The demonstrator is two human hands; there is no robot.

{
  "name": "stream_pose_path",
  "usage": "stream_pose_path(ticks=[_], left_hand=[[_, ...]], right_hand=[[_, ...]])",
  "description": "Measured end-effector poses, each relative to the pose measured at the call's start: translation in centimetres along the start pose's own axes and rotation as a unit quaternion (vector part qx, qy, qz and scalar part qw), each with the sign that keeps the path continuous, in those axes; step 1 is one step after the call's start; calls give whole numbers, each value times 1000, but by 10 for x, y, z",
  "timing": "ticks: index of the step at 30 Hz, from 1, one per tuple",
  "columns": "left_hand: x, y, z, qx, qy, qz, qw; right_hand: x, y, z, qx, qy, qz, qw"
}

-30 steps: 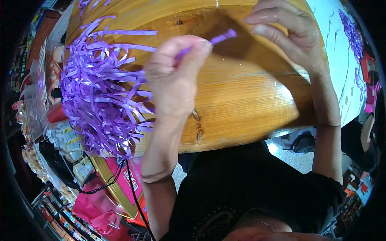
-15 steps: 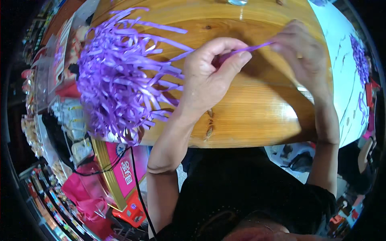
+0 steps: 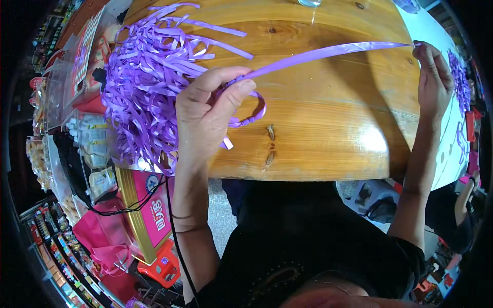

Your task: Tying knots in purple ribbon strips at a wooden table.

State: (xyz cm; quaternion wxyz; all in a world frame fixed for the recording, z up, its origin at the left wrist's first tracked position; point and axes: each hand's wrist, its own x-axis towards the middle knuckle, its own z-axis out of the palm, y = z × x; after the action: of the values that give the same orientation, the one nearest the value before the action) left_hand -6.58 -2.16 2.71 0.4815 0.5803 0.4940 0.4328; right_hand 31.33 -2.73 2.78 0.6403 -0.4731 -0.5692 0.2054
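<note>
A purple ribbon (image 3: 328, 52) stretches between my two hands above the wooden table. My left hand (image 3: 208, 105) pinches one part of it between thumb and forefinger. Below that pinch hangs a ribbon loop (image 3: 261, 110) with small knots, and a loose end pokes out under the palm. Out at the table's right edge, my right hand (image 3: 434, 77) is closed on the ribbon's far end. To the left of my left hand lies a big tangled heap of purple ribbons (image 3: 146, 87), with several strands trailing toward the middle.
The wooden table (image 3: 318, 149) has a glass (image 3: 309, 2) at its far edge. On the right, a white marbled table (image 3: 447, 149) bears more purple ribbon (image 3: 458, 82). Clear bins with packets (image 3: 95, 141), a pink-and-gold box (image 3: 149, 210) and a black cable (image 3: 174, 231) are at the left.
My hands have moved apart, the left toward the heap and the right to the table's right edge. The ribbon between them is now drawn out long, and a knotted loop shows beneath my left hand.
</note>
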Motion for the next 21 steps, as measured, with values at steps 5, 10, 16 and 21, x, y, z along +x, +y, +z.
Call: stream_pose_path(ticks=[5, 10, 16, 21], left_hand=[[-11, -4, 13, -89, -7, 19, 996], [-16, -4, 24, -67, -50, 82, 993], [-27, -3, 26, 7, -124, 116, 986], [-32, 3, 21, 66, -139, 220, 963]], right_hand=[[-4, -6, 27, -312, -16, -106, 944], [-32, -64, 94, -299, -281, -267, 872], [-51, -65, 133, -159, -330, -344, 864], [-56, -74, 131, -143, -329, -388, 849]])
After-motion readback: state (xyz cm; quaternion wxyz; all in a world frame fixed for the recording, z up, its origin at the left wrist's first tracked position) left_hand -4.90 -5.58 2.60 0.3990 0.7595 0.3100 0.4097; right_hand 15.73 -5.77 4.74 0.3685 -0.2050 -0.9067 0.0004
